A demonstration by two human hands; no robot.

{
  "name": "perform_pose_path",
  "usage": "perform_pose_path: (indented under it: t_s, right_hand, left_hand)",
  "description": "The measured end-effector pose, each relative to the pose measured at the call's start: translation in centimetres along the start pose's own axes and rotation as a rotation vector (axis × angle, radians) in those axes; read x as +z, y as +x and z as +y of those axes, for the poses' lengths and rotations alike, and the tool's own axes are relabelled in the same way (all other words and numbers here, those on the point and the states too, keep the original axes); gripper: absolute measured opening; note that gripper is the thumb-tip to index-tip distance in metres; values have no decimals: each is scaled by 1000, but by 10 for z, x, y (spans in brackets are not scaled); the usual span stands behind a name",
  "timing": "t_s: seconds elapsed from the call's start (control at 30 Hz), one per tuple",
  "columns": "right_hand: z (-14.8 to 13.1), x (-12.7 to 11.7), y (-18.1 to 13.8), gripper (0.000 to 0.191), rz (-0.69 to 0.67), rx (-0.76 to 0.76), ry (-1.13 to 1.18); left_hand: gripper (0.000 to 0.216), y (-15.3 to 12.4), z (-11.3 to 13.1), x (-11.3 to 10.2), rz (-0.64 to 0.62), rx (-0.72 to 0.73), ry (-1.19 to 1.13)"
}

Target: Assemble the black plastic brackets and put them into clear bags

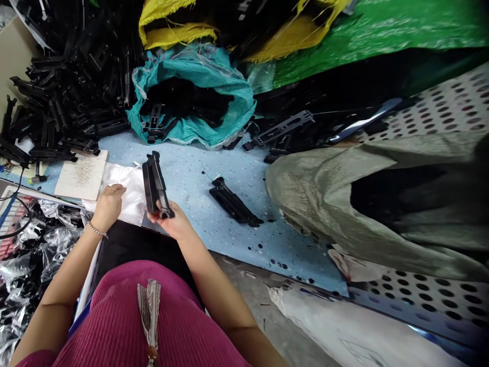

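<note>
My right hand (171, 220) grips the lower end of a long black plastic part (156, 186), which points up and away from me. My left hand (110, 204) has its fingers drawn together over the edge of some thin clear plastic bags (132, 186). Whether a bag is pinched in those fingers I cannot make out. Another black part (235, 203), a slotted long piece, lies on the blue speckled table (191, 178) to the right of my right hand.
Black parts (57, 102) are heaped at the back left. A teal sack (237, 97) with similar parts stands open behind the table, and a grey-green sack (305, 178) is at right. A square board (82, 176) lies left. Bagged parts (46, 239) fill a crate at lower left.
</note>
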State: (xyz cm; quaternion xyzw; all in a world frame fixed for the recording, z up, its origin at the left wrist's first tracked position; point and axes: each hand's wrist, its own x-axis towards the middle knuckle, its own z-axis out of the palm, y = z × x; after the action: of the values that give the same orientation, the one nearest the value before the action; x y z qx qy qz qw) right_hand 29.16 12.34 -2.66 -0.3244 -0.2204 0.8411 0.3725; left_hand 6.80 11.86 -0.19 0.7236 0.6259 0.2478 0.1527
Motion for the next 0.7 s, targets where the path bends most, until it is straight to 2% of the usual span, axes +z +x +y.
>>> perform_pose_path:
  t_s: [0.13, 0.2, 0.27, 0.37, 0.47, 0.53, 0.6, 0.7]
  right_hand:
    - [8, -5, -29, 40, -243, 350, 81]
    - [16, -3, -27, 41, -265, 386, 92]
    - [23, 1, -17, 41, -218, 316, 53]
    - [27, 6, -2, 35, -63, 158, -80]
    - [24, 12, -5, 29, 79, 32, -271]
    - [19, 18, -17, 24, 94, -55, -507]
    - [15, 24, -32, 22, -28, -88, -688]
    - [10, 33, -50, 29, -334, 82, -619]
  left_hand:
    - [56, 2, -5, -5, -17, -59, -136]
    - [62, -4, 1, -6, -35, -36, -193]
    - [66, -17, 13, -6, -51, 76, -214]
    - [73, -41, 38, -3, -127, 289, -246]
    - [74, -58, 59, -4, -193, 308, -276]
    - [66, -65, 71, -14, -198, 301, -258]
    - [51, -73, 84, -32, -198, 336, -198]
    - [30, -87, 88, -68, -211, 313, -87]
